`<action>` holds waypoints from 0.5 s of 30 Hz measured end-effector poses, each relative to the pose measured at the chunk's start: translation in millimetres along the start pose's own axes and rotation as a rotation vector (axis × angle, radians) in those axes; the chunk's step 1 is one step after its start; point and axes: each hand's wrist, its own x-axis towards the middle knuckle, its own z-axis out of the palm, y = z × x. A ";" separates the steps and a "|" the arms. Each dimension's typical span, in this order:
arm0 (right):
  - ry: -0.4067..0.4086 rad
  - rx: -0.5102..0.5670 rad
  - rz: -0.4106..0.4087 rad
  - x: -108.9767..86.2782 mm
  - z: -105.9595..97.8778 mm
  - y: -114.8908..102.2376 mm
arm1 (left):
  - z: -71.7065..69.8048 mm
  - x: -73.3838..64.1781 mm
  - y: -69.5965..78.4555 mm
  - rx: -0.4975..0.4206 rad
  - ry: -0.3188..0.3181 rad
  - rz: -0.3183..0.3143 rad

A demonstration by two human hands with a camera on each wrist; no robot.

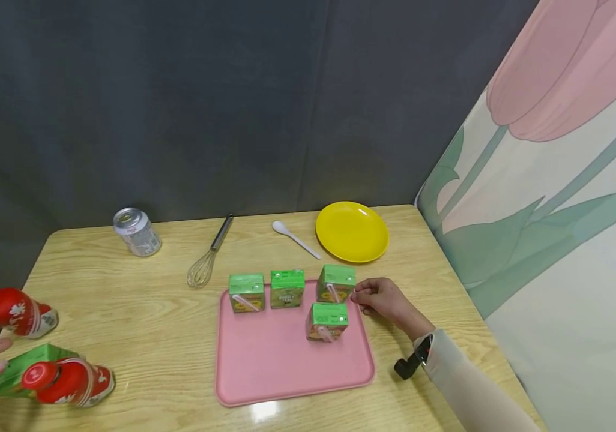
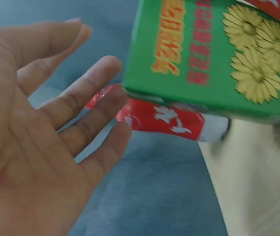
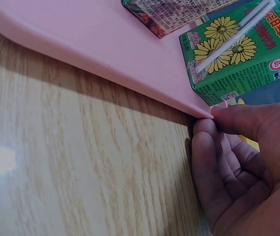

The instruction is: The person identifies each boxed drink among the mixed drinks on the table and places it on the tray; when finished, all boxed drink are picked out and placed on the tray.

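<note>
My right hand (image 1: pixel 386 300) pinches the right rim of the pink tray (image 1: pixel 281 369) between thumb and fingers, close to its far corner. On the tray stand several green drink cartons; one carton (image 3: pixel 238 46) is right beside that hand. At the left edge, my left hand (image 2: pixel 37 132) has its fingers spread, palm showing in the left wrist view. Its fingertips are near another green drink carton (image 1: pixel 21 373); whether they touch it I cannot tell. Red-capped bottles flank this carton: one bottle (image 1: pixel 78 382) in front, another bottle (image 1: pixel 16 312) behind.
Along the back of the table are a silver can (image 1: pixel 137 233), a whisk (image 1: pixel 211 252), a white spoon (image 1: pixel 296 240) and a yellow plate (image 1: pixel 352 232). A dark curtain (image 1: pixel 205 108) hangs behind the table, and a flower-patterned cloth (image 1: pixel 567 240) borders its right side.
</note>
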 end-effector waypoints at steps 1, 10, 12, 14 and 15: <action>-0.002 -0.002 0.002 -1.0 0.6 -2.4 | 0.4 -1.8 -3.1 0.004 -0.022 -0.003; -0.008 -0.007 0.012 -9.4 2.7 -15.7 | 7.0 -11.6 -23.2 -0.082 -0.213 0.042; -0.004 -0.005 0.004 -6.2 2.4 -10.2 | 7.5 -12.3 -21.1 -0.104 -0.232 0.057; 0.006 -0.007 0.001 -2.9 2.0 -4.5 | 8.6 -12.6 -19.0 -0.124 -0.244 0.084; 0.010 -0.009 -0.001 -1.6 1.7 -2.3 | 8.8 -12.5 -17.4 -0.134 -0.247 0.093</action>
